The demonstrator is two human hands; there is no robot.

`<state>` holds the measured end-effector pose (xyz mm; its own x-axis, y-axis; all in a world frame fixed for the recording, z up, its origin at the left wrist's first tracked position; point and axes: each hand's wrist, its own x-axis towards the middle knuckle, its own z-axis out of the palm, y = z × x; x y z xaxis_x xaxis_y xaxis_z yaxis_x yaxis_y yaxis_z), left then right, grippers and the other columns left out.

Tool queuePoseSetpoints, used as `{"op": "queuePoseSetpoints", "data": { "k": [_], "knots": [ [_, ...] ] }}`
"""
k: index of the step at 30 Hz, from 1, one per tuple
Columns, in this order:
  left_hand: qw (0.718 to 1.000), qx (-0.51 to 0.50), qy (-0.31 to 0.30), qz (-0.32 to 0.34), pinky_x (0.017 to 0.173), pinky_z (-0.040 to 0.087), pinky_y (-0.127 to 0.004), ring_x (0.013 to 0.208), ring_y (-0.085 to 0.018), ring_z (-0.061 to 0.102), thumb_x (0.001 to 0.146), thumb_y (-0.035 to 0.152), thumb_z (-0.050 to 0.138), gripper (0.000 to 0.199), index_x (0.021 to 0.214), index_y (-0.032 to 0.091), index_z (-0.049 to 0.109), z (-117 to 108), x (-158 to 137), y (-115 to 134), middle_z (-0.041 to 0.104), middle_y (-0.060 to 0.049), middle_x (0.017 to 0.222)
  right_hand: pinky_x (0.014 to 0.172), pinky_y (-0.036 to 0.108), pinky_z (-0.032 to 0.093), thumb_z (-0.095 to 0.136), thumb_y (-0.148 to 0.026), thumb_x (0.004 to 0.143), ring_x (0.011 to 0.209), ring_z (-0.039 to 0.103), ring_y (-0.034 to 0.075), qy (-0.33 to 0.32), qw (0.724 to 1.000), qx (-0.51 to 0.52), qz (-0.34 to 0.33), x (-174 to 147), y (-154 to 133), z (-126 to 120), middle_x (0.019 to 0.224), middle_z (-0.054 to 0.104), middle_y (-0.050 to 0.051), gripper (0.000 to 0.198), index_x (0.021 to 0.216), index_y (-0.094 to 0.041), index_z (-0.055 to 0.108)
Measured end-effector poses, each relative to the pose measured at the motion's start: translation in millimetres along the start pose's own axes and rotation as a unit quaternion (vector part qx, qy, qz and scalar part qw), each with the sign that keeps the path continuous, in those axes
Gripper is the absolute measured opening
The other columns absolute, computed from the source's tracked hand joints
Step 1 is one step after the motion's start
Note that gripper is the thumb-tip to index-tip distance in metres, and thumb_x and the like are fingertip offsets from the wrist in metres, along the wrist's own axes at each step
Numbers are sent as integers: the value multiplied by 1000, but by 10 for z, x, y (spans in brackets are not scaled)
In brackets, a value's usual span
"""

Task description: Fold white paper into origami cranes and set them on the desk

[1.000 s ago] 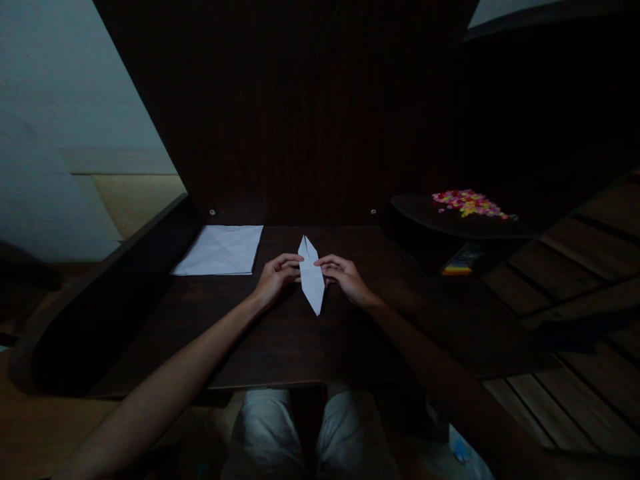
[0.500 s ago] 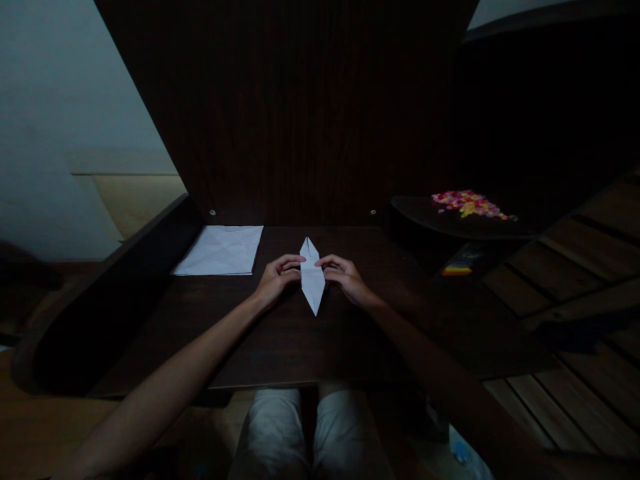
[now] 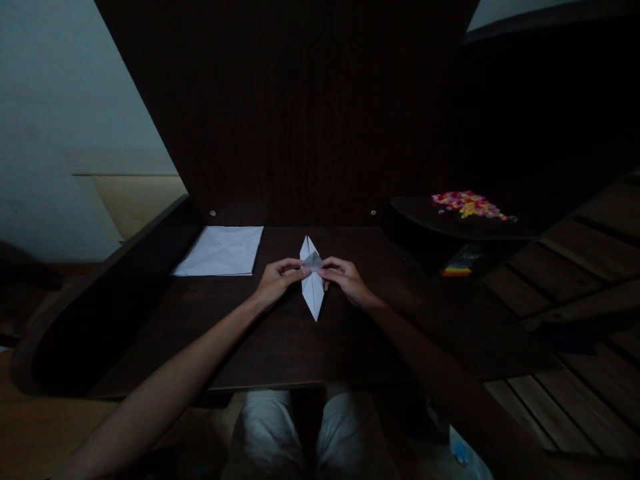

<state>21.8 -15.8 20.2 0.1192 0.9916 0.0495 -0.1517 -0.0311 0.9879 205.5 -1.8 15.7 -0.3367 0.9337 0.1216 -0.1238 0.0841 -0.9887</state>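
Note:
A white sheet of paper folded into a long, pointed diamond (image 3: 313, 297) lies upright in line with my view, over the dark desk (image 3: 270, 347). Its two tips point away from me and towards me, and a lengthwise crease runs down the near half. A small flap stands up at its middle. From the left, my left hand (image 3: 281, 277) pinches the paper's edge beside that flap, thumb on top. My right hand (image 3: 344, 275) pinches the opposite edge in the same way, with some fingertips hidden under the paper.
A stack of creased white paper (image 3: 220, 251) lies at the desk's back left. On a small raised shelf (image 3: 415, 212) at the right sits a heap of colourful small pieces (image 3: 469, 204). A dark upright panel (image 3: 300, 120) closes off the back, and a low side wall (image 3: 100, 300) bounds the left.
Both thumbs have moved in to the middle of the folded paper. The flap there now stands raised, and the lengthwise crease shows on the near half.

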Motion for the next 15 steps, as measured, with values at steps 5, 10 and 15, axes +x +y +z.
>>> {"op": "queuePoseSetpoints", "data": {
  "k": [5,10,15],
  "knots": [
    [1000,17,6,16,70,47,-25,68,-13,62,56,33,81,30,75,14,67,-7,16,-27,69,-1,74,45,22,43,71,-41,68,47,54,10,0,1000,-21,-3,21,28,5,56,56,-2,28,71,-16,59],
    [1000,9,-2,17,67,47,-24,65,-12,61,56,32,81,32,74,13,63,5,26,-38,67,0,70,42,20,43,73,-38,65,47,54,8,30,999,-4,-27,43,59,-2,65,57,-4,36,90,-18,56],
    [1000,-11,-12,23,63,47,-25,61,-11,60,56,31,80,43,88,15,55,28,10,-14,65,2,67,40,19,43,74,-33,65,47,54,8,28,999,5,-42,46,70,-5,68,56,-6,47,104,-20,50]
  ]
}}
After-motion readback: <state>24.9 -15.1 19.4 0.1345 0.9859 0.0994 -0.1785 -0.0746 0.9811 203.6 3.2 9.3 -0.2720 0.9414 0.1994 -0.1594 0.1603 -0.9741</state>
